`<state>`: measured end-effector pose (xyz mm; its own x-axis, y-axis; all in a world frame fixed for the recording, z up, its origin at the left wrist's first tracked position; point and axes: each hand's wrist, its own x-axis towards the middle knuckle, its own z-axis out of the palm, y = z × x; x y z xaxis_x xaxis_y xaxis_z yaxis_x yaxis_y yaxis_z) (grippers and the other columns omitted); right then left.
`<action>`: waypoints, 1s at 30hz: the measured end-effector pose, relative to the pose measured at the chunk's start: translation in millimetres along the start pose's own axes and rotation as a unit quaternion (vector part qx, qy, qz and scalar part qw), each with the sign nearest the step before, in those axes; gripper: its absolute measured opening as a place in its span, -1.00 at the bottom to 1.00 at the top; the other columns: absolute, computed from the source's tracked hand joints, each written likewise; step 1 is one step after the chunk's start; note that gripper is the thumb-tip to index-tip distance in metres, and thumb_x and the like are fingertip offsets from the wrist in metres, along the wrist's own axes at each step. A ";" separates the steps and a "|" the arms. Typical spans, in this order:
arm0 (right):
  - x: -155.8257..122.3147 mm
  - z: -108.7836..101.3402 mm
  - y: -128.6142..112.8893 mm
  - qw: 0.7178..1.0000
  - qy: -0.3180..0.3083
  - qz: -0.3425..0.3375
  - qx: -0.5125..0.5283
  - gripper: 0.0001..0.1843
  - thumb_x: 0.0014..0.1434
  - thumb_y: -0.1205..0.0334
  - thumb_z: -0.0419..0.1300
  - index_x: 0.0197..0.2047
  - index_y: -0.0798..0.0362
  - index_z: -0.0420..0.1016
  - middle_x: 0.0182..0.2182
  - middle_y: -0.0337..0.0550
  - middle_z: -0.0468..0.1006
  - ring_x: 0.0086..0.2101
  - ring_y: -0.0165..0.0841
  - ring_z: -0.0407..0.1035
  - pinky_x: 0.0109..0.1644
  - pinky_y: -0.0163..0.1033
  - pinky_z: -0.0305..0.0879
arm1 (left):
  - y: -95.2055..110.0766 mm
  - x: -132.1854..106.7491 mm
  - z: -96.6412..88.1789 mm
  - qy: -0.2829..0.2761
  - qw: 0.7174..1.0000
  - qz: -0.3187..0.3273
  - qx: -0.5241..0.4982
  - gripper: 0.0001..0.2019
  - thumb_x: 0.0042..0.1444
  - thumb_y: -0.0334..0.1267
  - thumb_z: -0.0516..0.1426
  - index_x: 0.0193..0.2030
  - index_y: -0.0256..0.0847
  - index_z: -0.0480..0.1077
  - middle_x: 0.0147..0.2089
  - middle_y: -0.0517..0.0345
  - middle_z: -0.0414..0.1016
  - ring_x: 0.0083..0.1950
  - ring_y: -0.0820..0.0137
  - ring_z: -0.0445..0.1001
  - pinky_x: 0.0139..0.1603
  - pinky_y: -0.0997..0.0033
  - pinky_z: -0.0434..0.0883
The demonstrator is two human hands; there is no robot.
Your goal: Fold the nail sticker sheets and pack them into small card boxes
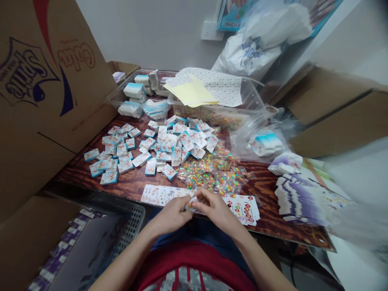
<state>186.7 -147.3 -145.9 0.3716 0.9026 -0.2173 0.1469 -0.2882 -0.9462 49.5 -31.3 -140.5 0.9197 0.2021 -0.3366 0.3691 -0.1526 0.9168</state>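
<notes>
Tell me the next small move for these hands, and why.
Probably free the right hand and reach for a blue-and-white box: it and the left hand both pinch one small packet at the edge of the table, and the boxes lie just beyond.

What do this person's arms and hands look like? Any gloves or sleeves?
Both forearms are bare: no sleeves, no gloves. The left hand and right hand show no rings, watch or bands. Clothing in view: a red top with a grey-white print, and blue cloth at the lap.
</notes>
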 end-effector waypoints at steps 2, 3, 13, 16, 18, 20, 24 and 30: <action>-0.5 -2.0 4.1 0.998 -0.034 0.026 0.056 -0.83 0.07 0.18 0.25 -0.42 0.02 0.33 -0.51 -0.32 0.34 -0.47 -0.38 0.24 -0.39 -0.30 0.12 | 0.2 -6.6 -12.1 -0.039 0.999 0.007 -0.007 -0.83 0.17 -0.27 0.04 -0.16 -0.21 0.41 -0.36 0.22 0.43 -0.43 0.43 0.36 -0.40 0.49 0.28; -1.0 -3.7 5.4 0.997 -0.029 0.033 0.064 -0.79 0.06 0.15 0.27 -0.46 0.03 0.32 -0.54 -0.33 0.31 -0.49 -0.40 0.20 -0.42 -0.32 0.07 | -1.6 -9.1 -20.7 -0.029 1.000 0.012 -0.004 -0.81 0.19 -0.24 0.05 -0.13 -0.20 0.42 -0.32 0.19 0.46 -0.38 0.40 0.41 -0.36 0.47 0.32; -1.5 5.5 -0.5 0.998 -0.015 0.016 0.054 -0.79 0.08 0.12 0.26 -0.45 0.04 0.36 -0.53 -0.32 0.31 -0.49 -0.41 0.16 -0.40 -0.30 0.03 | -48.4 16.2 -94.7 0.437 0.801 -0.145 0.382 -0.49 0.17 -0.10 0.15 0.20 -0.32 0.28 0.09 -0.24 0.36 0.03 -0.02 0.45 -0.07 0.08 0.41; -1.8 7.4 -0.6 1.000 -0.002 0.002 0.027 -0.79 0.09 0.13 0.25 -0.47 0.04 0.36 -0.53 -0.31 0.31 -0.47 -0.40 0.17 -0.38 -0.29 0.04 | -57.1 9.6 -100.0 0.451 0.810 -0.125 0.352 -0.60 0.17 -0.23 0.14 0.13 -0.30 0.35 0.03 -0.17 0.40 0.03 0.05 0.47 -0.01 0.11 0.42; -1.3 1.7 2.2 0.999 0.015 0.007 0.032 -0.76 0.07 0.10 0.27 -0.48 0.04 0.37 -0.54 -0.31 0.31 -0.47 -0.39 0.17 -0.39 -0.29 0.04 | -61.2 -4.0 -102.3 0.475 0.814 -0.093 0.321 -0.63 0.12 -0.28 0.15 0.09 -0.28 0.38 0.00 -0.12 0.42 0.04 0.08 0.46 0.05 0.12 0.41; 0.0 -7.1 4.1 0.998 0.033 0.016 0.053 -0.74 0.04 0.06 0.30 -0.47 0.04 0.39 -0.55 -0.31 0.31 -0.49 -0.40 0.18 -0.40 -0.29 0.04 | -62.8 -19.9 -100.8 0.498 0.820 -0.042 0.278 -0.63 0.10 -0.29 0.16 0.07 -0.25 0.39 0.01 -0.08 0.44 0.05 0.11 0.45 0.09 0.11 0.41; 6.2 -20.8 -9.2 0.989 0.064 0.016 0.135 -0.69 -0.03 0.01 0.39 -0.43 0.04 0.44 -0.55 -0.30 0.36 -0.52 -0.42 0.19 -0.44 -0.31 0.07 | -54.3 -38.0 -78.9 0.472 0.868 0.043 0.147 -0.61 0.10 -0.30 0.14 0.10 -0.17 0.36 0.11 -0.01 0.41 0.05 0.22 0.47 -0.03 0.25 0.48; 21.3 -17.0 -50.9 0.985 0.055 -0.014 0.161 -0.66 -0.07 -0.01 0.40 -0.41 0.05 0.44 -0.56 -0.31 0.37 -0.54 -0.44 0.21 -0.48 -0.33 0.11 | -33.2 -30.1 -36.5 0.350 0.925 0.092 0.113 -0.59 0.11 -0.39 0.15 0.12 -0.12 0.36 0.05 0.08 0.48 0.01 0.28 0.47 0.00 0.24 0.47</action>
<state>202.8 -118.8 -98.3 0.4720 0.8631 -0.1795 -0.1332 -0.1314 -0.9823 4.6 3.0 -153.0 0.6859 0.7186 0.1143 0.3068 -0.4280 0.8501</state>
